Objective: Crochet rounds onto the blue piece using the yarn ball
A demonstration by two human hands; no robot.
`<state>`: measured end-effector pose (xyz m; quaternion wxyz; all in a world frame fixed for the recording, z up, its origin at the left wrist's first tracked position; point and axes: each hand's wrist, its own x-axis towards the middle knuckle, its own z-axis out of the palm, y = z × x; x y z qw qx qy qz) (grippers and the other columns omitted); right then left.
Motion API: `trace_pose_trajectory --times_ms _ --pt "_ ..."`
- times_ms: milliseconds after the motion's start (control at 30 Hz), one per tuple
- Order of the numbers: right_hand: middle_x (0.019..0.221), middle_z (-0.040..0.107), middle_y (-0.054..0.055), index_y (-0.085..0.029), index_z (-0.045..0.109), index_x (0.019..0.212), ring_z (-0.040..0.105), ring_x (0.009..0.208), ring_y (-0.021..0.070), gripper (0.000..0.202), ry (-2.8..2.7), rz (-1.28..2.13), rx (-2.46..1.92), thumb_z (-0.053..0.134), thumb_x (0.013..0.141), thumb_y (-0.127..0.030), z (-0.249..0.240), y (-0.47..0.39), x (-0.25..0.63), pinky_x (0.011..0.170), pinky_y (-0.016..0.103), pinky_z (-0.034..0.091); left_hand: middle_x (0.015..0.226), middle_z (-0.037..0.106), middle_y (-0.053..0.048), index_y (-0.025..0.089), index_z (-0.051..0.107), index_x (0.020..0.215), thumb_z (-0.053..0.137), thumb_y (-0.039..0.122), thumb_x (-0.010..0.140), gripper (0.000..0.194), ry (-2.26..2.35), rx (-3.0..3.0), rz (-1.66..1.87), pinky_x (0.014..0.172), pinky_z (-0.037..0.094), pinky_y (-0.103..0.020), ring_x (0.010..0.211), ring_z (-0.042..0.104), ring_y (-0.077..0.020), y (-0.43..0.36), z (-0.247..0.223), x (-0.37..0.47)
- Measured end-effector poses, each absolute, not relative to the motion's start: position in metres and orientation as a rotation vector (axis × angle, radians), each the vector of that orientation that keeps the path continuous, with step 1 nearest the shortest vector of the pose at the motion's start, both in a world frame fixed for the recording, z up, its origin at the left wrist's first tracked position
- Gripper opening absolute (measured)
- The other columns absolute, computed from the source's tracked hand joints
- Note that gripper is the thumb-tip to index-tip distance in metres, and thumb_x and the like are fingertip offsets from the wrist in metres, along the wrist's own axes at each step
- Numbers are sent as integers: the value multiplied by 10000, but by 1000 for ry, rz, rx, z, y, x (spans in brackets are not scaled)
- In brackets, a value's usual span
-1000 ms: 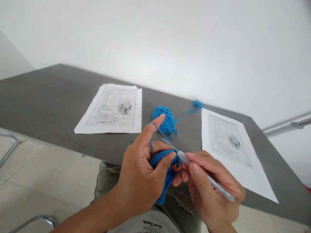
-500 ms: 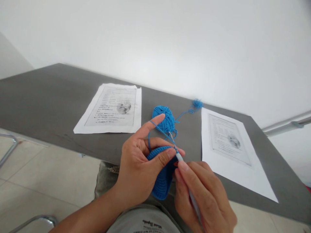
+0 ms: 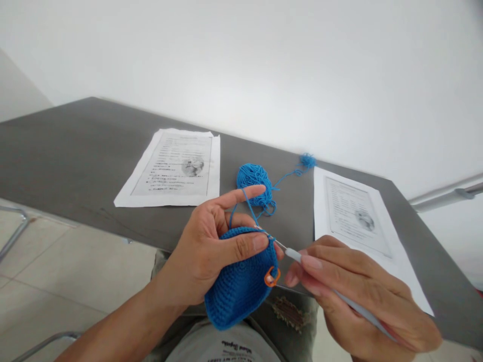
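Note:
My left hand [image 3: 211,241] pinches a blue crochet piece [image 3: 241,286] by its upper edge, thumb in front. A strand of blue yarn loops over its raised index finger. In my right hand [image 3: 362,286] is a crochet hook [image 3: 293,254] with a pale grey handle, held like a pen. The hook's metal tip meets the top edge of the piece near my left thumb, touching the yarn. An orange stitch marker [image 3: 271,276] hangs on the right edge of the piece. Behind my left index finger lies a ball of blue yarn [image 3: 253,176].
Two printed sheets lie on the dark grey table [image 3: 75,151]: a left sheet [image 3: 151,171] and a right sheet [image 3: 350,211]. A small tangle of blue yarn [image 3: 307,161] rests near the back edge, against the white wall. A metal chair frame [image 3: 15,231] shows at left.
My right hand has moved right and tilted the hook flatter. The crochet piece has turned, showing more of its face and the orange marker. My left index finger has lowered.

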<state>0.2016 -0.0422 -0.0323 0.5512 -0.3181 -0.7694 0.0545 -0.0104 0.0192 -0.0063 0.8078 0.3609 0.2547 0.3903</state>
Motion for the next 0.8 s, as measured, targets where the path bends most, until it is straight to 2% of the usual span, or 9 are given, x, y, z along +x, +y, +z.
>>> trace_pose_trajectory --times_ms 100,267,467,667,800 --pt "1046 793 88 -153 754 1390 775 803 207 574 -1820 196 -727 716 866 76 -29 -42 207 595 348 651 793 863 -101 93 454 1581 939 144 828 897 554 786 804 609 639 -240 610 780 -176 21 -4 -12" --pt "1020 813 93 -166 761 1388 790 794 213 597 -1877 248 -688 703 849 84 -19 -40 215 591 334 661 785 860 -96 94 483 1564 938 163 838 860 575 828 747 615 621 -218 633 768 -160 23 -5 -14" --pt "1015 837 82 -228 707 1469 808 855 226 643 -2094 239 -801 738 891 49 -1 -46 234 675 333 712 769 848 -82 81 487 1557 944 187 832 864 594 880 711 593 605 -224 616 755 -162 27 -7 -15" --pt "1145 846 73 -297 642 1546 828 944 247 547 -2185 224 -932 641 1034 -105 -3 -62 245 740 338 731 756 837 -72 77 538 1511 955 229 822 820 624 920 689 595 598 -234 605 743 -160 29 -5 -17" --pt "1190 845 83 -258 615 1576 825 1025 267 472 -2301 162 -958 533 1113 -232 4 -73 251 841 367 732 777 840 -70 91 554 1521 932 238 847 787 634 964 655 620 602 -256 610 757 -172 32 -5 -19"
